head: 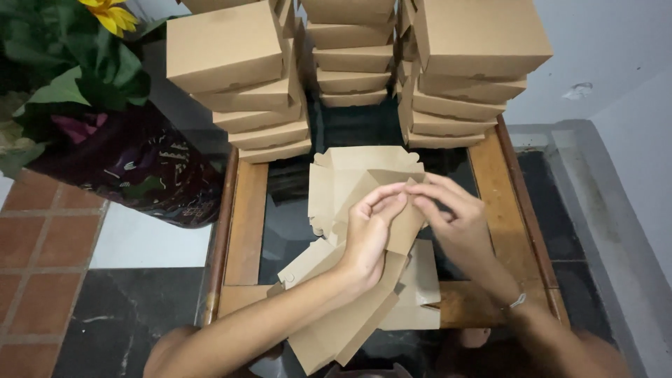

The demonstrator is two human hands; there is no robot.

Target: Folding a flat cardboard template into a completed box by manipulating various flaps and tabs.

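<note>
At table edge, hands (413, 217) pinching cardboard flap (402, 231)

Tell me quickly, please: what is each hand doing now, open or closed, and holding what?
Left hand: closed, pinching a flap of the unfolded cardboard box.
Right hand: closed, fingertips pinching the same flap.

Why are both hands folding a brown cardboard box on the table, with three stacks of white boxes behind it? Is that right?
Not quite: the stacked boxes are brown, not white, as the head view shows. The rest holds: the left hand and right hand are both folding a brown cardboard box over the table, with three stacks behind.
</note>
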